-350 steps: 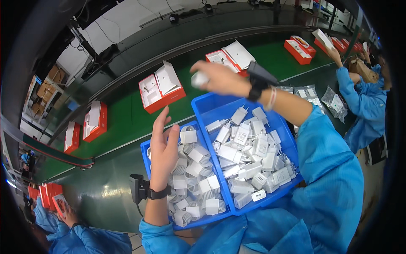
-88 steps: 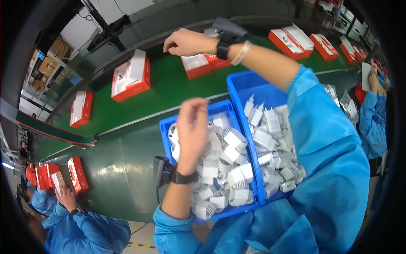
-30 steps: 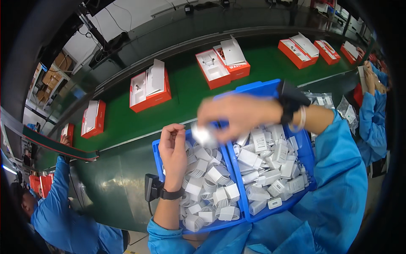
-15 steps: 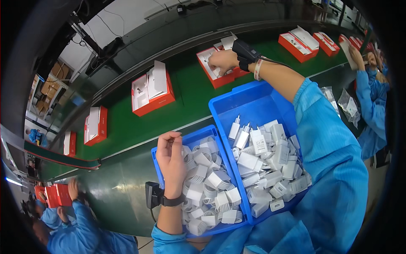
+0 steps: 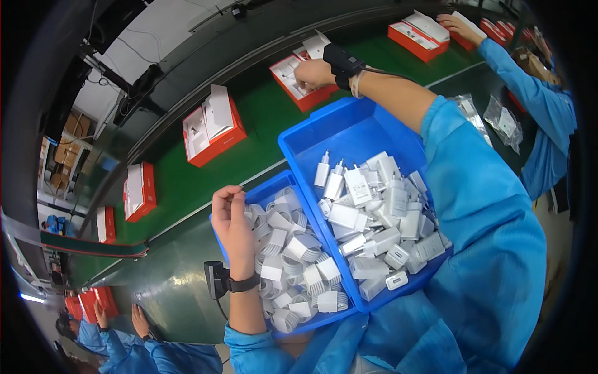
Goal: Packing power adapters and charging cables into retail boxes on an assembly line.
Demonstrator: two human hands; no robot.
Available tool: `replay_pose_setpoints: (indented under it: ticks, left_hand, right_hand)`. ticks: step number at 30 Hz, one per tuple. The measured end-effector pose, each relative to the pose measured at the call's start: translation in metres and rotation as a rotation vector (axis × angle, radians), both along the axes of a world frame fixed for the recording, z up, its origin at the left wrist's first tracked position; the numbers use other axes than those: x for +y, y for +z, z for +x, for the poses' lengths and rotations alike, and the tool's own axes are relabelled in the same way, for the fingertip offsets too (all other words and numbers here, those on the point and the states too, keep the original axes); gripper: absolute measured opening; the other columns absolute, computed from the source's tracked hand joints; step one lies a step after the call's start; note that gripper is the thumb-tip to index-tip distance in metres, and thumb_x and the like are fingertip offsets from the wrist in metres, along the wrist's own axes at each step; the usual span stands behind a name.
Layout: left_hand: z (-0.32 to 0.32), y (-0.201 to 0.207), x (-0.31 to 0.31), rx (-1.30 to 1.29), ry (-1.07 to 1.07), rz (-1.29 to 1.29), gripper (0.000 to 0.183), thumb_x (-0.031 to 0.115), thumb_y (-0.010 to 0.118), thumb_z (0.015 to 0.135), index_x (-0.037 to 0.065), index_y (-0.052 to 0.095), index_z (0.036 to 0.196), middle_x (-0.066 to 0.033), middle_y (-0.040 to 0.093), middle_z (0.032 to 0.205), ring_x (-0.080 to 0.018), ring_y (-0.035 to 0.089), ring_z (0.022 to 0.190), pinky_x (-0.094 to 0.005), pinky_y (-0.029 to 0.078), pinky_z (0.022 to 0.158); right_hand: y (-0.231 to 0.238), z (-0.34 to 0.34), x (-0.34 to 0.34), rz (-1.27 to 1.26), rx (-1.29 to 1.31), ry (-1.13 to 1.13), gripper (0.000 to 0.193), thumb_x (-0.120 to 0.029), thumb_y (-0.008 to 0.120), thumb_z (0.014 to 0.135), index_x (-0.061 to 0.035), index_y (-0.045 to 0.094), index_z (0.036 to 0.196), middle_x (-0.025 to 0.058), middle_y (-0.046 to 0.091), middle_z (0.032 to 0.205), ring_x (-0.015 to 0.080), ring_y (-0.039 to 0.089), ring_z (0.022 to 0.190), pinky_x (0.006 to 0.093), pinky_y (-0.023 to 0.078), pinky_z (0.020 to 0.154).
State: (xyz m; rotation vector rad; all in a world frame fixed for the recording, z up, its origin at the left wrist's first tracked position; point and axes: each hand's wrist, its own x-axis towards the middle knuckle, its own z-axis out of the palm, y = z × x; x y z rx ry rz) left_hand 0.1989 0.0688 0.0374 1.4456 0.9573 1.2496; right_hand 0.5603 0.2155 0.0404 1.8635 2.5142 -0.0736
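My right hand (image 5: 313,74) reaches across to the belt, its bent fingers down inside an open red box (image 5: 310,98) with a white inner tray. Whatever those fingers grip is hidden from view. My left hand (image 5: 234,223) hovers at the left edge of a blue bin (image 5: 317,324), its fingers loosely curled and nothing showing in them. That bin holds many coiled white cables (image 5: 303,247), each with a white paper band. Beside it, under my right forearm, a larger blue bin (image 5: 324,128) is heaped with white charger plugs (image 5: 386,234).
More open red boxes (image 5: 215,138) stand spaced along the green belt (image 5: 261,137). Clear plastic bags (image 5: 503,124) lie right of the bins. At the far right, a co-worker's hand (image 5: 461,28) touches a box. Lower left, co-workers' hands (image 5: 140,321) are near red boxes (image 5: 90,303).
The view has shifted, so bins and boxes sit further left and higher. My right hand stays in the same box, fingers lower in it. The right-hand co-worker's arm now reaches to a belt box.
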Motion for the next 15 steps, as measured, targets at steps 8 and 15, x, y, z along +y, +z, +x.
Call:
replay_pose_setpoints:
  ticks: [8,15]
  left_hand:
    - [0.002,0.004,0.006,0.024,-0.035,0.047,0.008,0.005,0.056,0.094,0.001,0.060,0.099,-0.0006,0.056,0.088,-0.0088,0.049,0.080,-0.0219,0.040,0.076]
    - [-0.005,-0.003,0.007,0.010,-0.043,0.086,0.007,0.004,0.056,0.094,0.002,0.062,0.098,0.0002,0.058,0.088,-0.0074,0.051,0.081,-0.0218,0.041,0.073]
  right_hand:
    - [0.074,-0.045,-0.195,-0.288,0.500,0.349,0.028,-0.011,0.066,0.082,-0.0042,0.066,0.109,0.0127,0.063,0.117,0.0293,0.060,0.109,0.0383,0.050,0.090]
    - [0.039,-0.056,-0.235,-0.229,0.308,0.563,0.043,0.000,0.061,0.076,-0.0077,0.061,0.118,0.0100,0.056,0.127,0.0289,0.053,0.120,0.0393,0.048,0.096]
